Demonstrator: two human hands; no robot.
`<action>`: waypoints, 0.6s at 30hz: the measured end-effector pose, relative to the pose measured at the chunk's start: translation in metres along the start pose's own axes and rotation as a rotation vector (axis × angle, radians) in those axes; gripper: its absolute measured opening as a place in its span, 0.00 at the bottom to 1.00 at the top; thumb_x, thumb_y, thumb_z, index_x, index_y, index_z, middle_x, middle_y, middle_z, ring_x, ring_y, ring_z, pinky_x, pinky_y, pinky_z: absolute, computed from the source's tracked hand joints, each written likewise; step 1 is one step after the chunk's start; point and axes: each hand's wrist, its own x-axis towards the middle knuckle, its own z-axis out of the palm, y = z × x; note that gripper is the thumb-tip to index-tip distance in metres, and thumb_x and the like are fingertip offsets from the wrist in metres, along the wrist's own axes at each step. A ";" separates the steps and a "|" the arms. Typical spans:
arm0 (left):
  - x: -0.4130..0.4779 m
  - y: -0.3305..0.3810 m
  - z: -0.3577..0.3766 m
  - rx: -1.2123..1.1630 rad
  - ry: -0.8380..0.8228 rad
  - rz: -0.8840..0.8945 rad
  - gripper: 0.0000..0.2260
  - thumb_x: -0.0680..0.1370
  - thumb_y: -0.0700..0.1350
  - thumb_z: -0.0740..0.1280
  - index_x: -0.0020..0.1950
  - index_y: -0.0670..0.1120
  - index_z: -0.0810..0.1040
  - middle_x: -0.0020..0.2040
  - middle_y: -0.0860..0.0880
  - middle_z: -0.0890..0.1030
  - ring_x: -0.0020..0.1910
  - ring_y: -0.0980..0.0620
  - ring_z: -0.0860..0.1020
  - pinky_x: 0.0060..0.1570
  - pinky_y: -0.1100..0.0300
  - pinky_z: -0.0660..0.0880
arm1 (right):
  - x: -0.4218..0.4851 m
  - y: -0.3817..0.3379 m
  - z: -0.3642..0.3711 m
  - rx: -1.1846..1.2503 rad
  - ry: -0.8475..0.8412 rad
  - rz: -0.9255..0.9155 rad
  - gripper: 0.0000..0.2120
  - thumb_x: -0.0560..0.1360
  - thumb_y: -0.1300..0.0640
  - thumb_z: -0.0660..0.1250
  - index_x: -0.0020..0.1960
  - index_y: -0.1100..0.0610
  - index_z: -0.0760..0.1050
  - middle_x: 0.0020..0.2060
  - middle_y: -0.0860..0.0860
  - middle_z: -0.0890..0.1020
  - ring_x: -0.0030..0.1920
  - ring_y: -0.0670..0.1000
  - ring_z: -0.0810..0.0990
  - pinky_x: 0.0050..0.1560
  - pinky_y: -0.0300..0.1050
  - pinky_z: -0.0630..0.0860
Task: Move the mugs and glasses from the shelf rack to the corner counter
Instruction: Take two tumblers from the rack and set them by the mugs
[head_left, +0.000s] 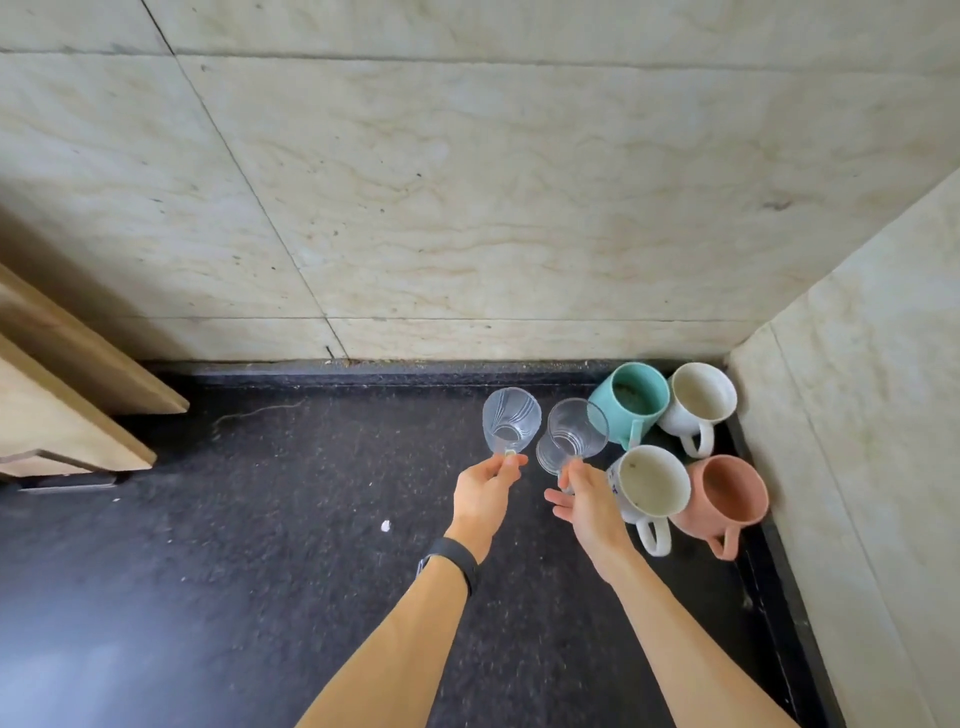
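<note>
My left hand (485, 496) pinches the near rim of a ribbed clear glass (510, 421) above the black counter (260, 519). My right hand (589, 501) grips a plain clear glass (571, 434) by its near edge, close beside the mugs. Several mugs stand in the right corner: a teal mug (631, 402), a white mug (698, 402) behind it, a white mug with blue print (652, 488) nearest my right hand, and a pink mug (724, 496). The shelf rack is out of view.
Beige stone walls (467, 208) close the counter at the back and right. A wooden cabinet edge (67, 395) juts in at the left. A small white speck (385, 526) lies on the counter. A black band sits on my left wrist (452, 558).
</note>
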 end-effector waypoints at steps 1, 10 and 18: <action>0.007 0.004 0.002 0.003 0.003 0.008 0.07 0.81 0.53 0.64 0.49 0.59 0.83 0.53 0.54 0.84 0.59 0.54 0.80 0.61 0.54 0.75 | 0.007 -0.005 0.000 -0.015 0.010 -0.012 0.18 0.85 0.50 0.51 0.42 0.57 0.69 0.49 0.51 0.77 0.52 0.55 0.83 0.58 0.56 0.78; 0.046 0.030 0.010 0.002 0.044 0.040 0.07 0.80 0.54 0.66 0.46 0.60 0.84 0.51 0.53 0.85 0.55 0.56 0.82 0.65 0.49 0.74 | 0.058 -0.042 -0.002 -0.040 -0.032 -0.032 0.17 0.85 0.50 0.51 0.43 0.57 0.70 0.45 0.51 0.76 0.52 0.56 0.84 0.58 0.57 0.78; 0.043 0.036 0.010 0.129 0.049 0.044 0.09 0.82 0.55 0.61 0.50 0.59 0.82 0.53 0.53 0.84 0.55 0.56 0.82 0.63 0.50 0.75 | 0.062 -0.052 -0.002 -0.102 -0.076 0.008 0.18 0.85 0.48 0.50 0.49 0.56 0.74 0.53 0.53 0.79 0.52 0.53 0.82 0.58 0.52 0.78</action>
